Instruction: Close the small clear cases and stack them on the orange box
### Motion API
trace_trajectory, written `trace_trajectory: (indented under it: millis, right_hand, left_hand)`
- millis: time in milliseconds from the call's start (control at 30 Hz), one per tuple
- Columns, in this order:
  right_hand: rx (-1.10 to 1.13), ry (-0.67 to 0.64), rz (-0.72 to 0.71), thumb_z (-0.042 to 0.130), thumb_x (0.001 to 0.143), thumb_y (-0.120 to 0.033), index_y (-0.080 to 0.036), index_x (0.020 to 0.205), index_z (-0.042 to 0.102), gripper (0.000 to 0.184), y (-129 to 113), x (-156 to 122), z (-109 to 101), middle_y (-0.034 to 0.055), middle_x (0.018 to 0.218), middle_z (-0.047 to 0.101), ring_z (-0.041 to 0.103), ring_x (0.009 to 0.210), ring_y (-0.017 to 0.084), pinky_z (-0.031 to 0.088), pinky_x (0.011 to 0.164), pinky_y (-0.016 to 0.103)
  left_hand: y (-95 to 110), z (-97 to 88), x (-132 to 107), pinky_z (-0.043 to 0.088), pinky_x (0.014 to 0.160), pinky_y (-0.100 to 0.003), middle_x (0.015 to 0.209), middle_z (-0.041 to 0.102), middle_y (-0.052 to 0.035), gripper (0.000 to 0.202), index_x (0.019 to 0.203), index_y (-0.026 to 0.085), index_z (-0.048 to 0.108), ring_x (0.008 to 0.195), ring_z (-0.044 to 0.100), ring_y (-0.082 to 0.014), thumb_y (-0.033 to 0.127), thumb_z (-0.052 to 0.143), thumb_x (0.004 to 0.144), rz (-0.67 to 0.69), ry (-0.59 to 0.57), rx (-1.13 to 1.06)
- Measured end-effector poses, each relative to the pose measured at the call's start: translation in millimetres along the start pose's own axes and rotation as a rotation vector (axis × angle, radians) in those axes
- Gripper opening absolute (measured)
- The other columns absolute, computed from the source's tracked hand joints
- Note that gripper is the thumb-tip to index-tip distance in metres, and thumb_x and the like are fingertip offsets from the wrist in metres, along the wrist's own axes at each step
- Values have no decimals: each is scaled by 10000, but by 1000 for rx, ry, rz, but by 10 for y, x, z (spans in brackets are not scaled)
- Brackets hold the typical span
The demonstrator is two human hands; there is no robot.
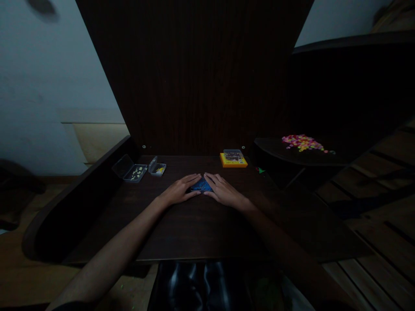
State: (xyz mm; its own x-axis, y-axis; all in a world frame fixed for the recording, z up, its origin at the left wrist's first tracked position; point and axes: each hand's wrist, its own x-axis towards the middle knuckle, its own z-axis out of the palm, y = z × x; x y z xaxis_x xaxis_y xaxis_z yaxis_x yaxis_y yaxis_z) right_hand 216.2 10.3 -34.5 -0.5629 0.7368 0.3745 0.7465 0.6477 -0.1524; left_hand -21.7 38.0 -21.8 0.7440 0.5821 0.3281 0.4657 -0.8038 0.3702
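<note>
A small blue flat object (pixel 201 185) lies on the dark wooden desk (pixel 181 229), partly covered by both hands. My left hand (pixel 180 190) rests flat beside it on the left, fingers stretched out and touching its edge. My right hand (pixel 223 191) lies flat on its right side, fingers spread over its corner. Neither hand lifts it; what the blue object is cannot be made out in the dim light.
At the back left stand two open clear plastic boxes (pixel 133 171) (pixel 158 167) with small pieces. A yellow-framed box (pixel 233 159) sits at the back centre. A heap of colourful small pieces (pixel 302 143) lies on a dark side shelf at right. A dark panel rises behind the desk.
</note>
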Motion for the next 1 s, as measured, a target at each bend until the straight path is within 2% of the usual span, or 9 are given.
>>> trace_trajectory:
  millis: [200,467,633,1000]
  right_hand:
    - [-39,-43,-32,442,965,-424,-123,1484,334,610,17,-16,47,192,1506,399,342,1408,315,374,1114,521]
    - [-60,-78,0,416,976,-393,-123,1483,347,578,-27,-16,45,187,1501,409,353,1403,325,389,1104,520]
    - [-44,-57,-12,406,981,-357,-154,1493,340,555,-29,-11,51,154,1504,419,348,1411,298,364,1129,501]
    - [-90,-31,-63,415,977,-330,-92,1455,403,534,-19,-8,69,178,1476,447,371,1399,277,385,1132,460]
  left_hand:
    - [-12,10,-3,344,1161,-435,1516,407,-119,558,1444,192,426,1419,360,-245,475,453,964,61,-24,121]
    - [-20,16,-13,366,1155,-417,1528,395,-90,521,1460,232,395,1424,346,-235,448,412,987,97,-28,203]
    - [-8,39,-20,364,1154,-414,1530,383,-122,516,1467,192,373,1436,316,-243,418,375,1003,119,-34,274]
    - [-14,95,-2,382,1137,-422,1503,407,-184,505,1451,115,359,1439,305,-274,371,338,1016,183,-39,393]
